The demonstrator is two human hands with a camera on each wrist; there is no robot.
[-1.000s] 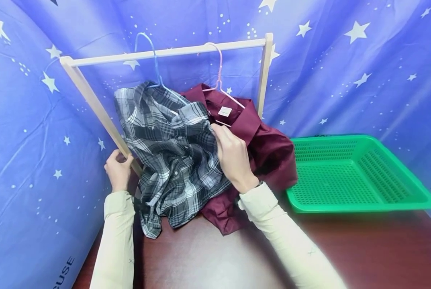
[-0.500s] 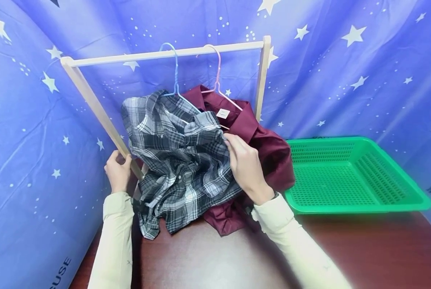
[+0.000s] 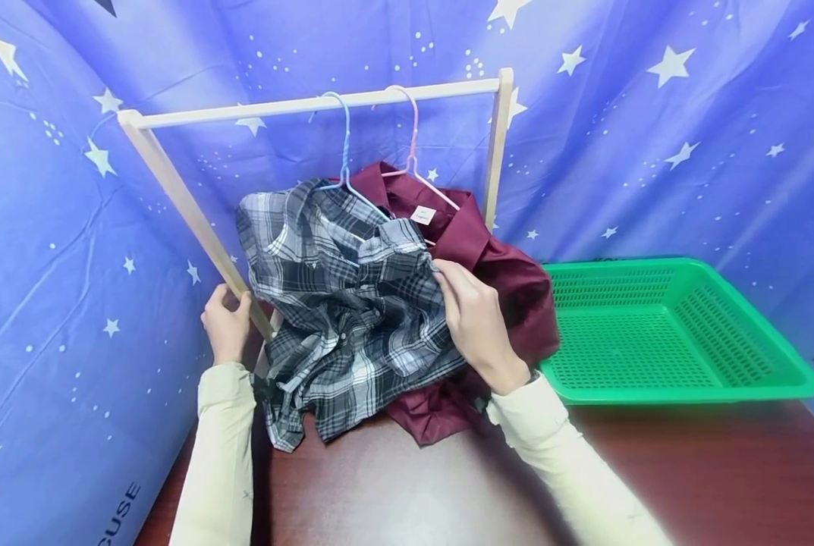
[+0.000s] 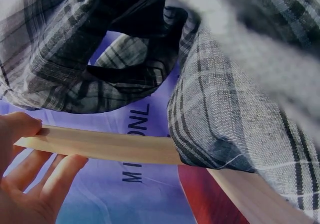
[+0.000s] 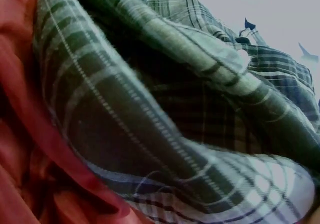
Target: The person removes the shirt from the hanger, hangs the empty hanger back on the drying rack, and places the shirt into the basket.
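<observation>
A grey and black plaid shirt (image 3: 352, 356) hangs on a blue hanger (image 3: 346, 152), whose hook goes over the top bar of a wooden rack (image 3: 243, 114). My right hand (image 3: 478, 318) pinches this shirt near its shoulder. Beside and partly behind it, a maroon shirt (image 3: 516, 288) hangs from a pink hanger (image 3: 415, 129). At the left, my left hand (image 3: 227, 322) grips the rack's side post (image 4: 115, 144) between thumb and fingers. The right wrist view is filled by plaid cloth (image 5: 125, 119), with maroon cloth (image 5: 30, 149) at its left.
A green plastic basket (image 3: 652, 394) stands on the brown table (image 3: 407, 485) to the right of the rack. Behind and at the left hangs a blue curtain (image 3: 618, 167) with white stars.
My right hand has moved right and down with the plaid shirt, and the blue hanger has slid right along the bar toward the pink one. The left hand has stayed on the post.
</observation>
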